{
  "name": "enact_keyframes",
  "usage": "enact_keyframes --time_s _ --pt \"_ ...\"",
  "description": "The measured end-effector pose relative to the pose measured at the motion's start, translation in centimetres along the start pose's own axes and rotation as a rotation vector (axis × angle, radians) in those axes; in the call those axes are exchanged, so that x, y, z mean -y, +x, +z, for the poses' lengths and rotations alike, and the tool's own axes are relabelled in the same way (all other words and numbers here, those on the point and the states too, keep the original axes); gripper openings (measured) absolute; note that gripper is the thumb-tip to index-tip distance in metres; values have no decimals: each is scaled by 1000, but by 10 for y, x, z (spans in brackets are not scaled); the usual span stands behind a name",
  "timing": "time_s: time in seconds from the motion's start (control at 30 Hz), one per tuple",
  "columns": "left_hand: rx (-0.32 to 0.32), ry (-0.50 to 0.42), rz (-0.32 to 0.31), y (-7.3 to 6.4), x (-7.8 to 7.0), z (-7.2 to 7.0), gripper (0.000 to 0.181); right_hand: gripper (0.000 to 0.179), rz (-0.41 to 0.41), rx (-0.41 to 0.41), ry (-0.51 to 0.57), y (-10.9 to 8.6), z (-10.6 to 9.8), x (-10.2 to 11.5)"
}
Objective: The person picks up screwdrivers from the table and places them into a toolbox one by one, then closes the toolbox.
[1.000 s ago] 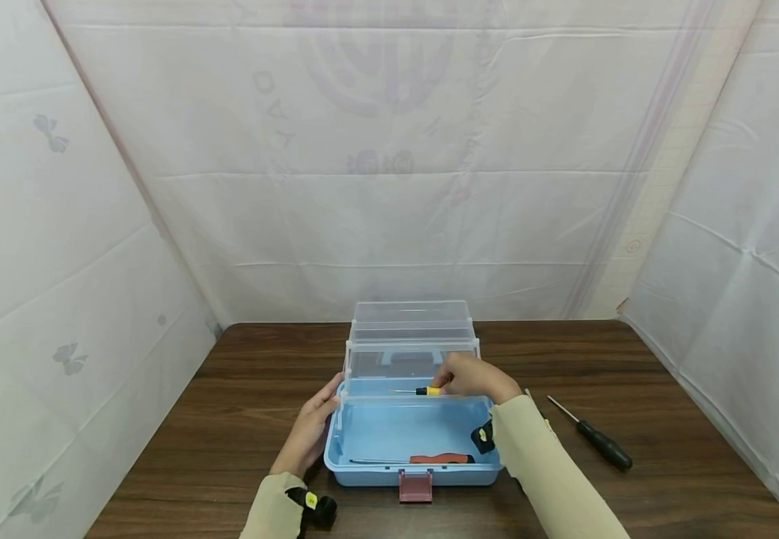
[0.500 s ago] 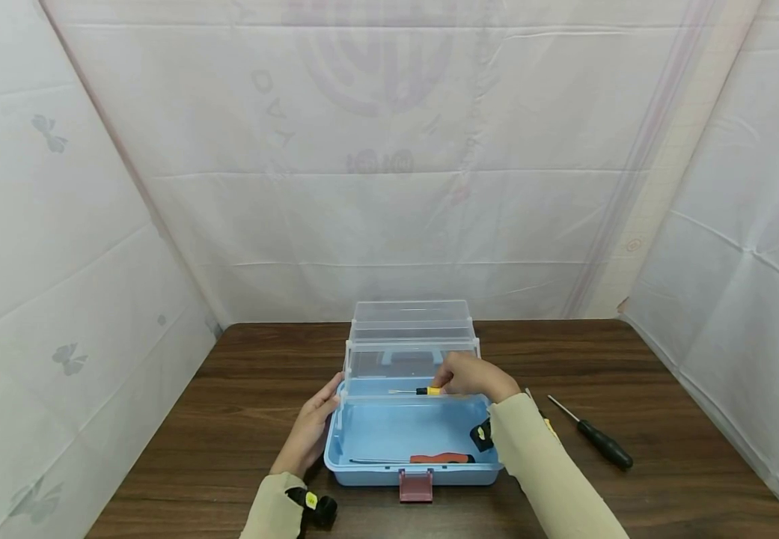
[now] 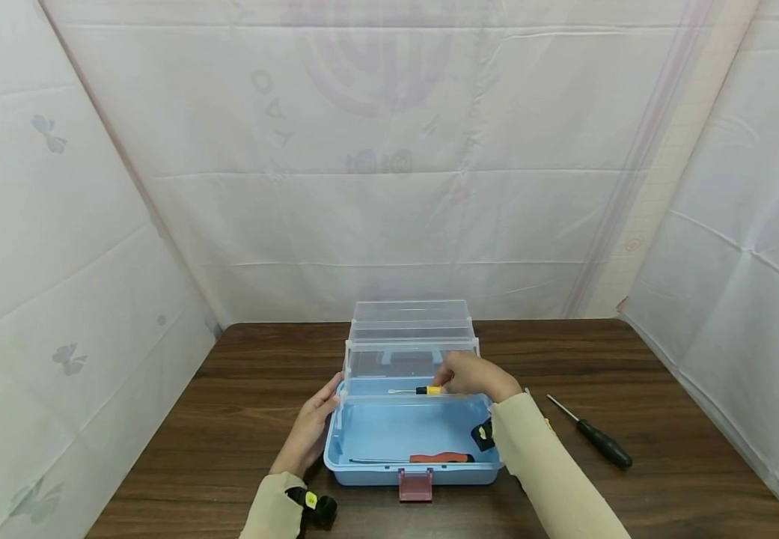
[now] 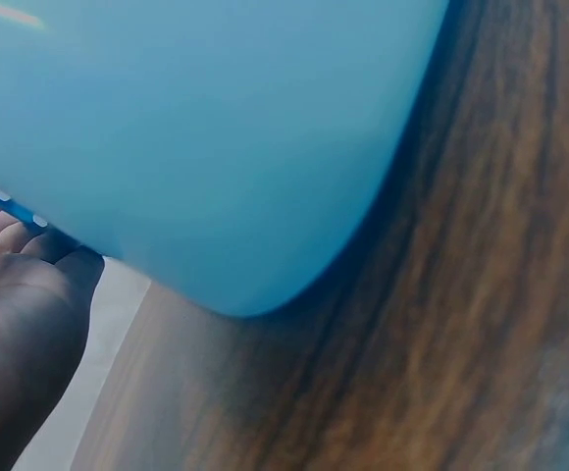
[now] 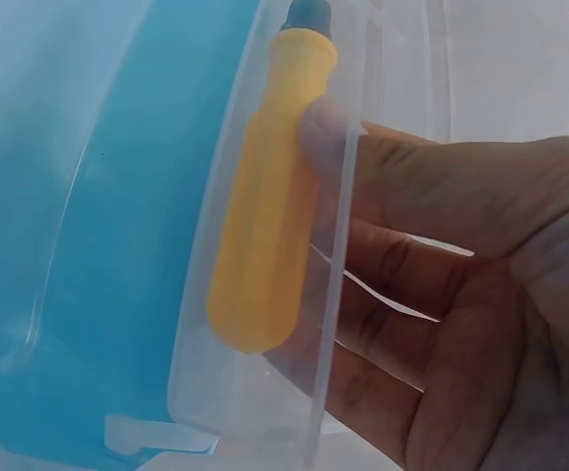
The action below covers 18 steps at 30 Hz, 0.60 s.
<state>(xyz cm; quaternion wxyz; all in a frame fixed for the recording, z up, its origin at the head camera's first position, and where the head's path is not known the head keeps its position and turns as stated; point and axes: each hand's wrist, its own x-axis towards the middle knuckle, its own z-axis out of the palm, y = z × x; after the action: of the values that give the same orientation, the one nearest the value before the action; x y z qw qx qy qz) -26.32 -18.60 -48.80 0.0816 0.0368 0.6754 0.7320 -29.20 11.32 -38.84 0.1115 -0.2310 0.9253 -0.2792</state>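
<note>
A light-blue toolbox (image 3: 396, 427) stands with its clear lid (image 3: 411, 322) raised. My left hand (image 3: 311, 427) holds the box's left edge near the back corner; in the left wrist view its fingertips are partly hidden at the rim. My right hand (image 3: 470, 376) pinches the yellow handle of a small screwdriver (image 5: 265, 216) lying in the clear tray (image 5: 191, 378) at the back of the box. Its thumb lies on the handle, and the other fingers show through the tray wall. The blade points left. An orange-handled screwdriver (image 3: 439, 458) lies along the box's front inside.
A black-handled screwdriver (image 3: 601, 443) lies on the brown wooden table (image 3: 254, 367), to the right of the box. Another tool with some yellow on it is mostly hidden behind the right sleeve (image 3: 551, 468). A pink latch (image 3: 415, 486) hangs down at the box's front.
</note>
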Motion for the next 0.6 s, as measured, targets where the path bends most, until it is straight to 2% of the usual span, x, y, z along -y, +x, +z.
enact_keyframes --time_s 0.3,0.43,0.6 --pt "-2 -3 -3 0 0 0 52 13 26 -11 -32 -1 -1 0" --pt "-3 -1 -2 1 0 0 51 13 49 -17 -16 -2 -3 0" --pt "-4 -6 -4 1 0 0 52 13 39 -25 1 -4 -5 -2"
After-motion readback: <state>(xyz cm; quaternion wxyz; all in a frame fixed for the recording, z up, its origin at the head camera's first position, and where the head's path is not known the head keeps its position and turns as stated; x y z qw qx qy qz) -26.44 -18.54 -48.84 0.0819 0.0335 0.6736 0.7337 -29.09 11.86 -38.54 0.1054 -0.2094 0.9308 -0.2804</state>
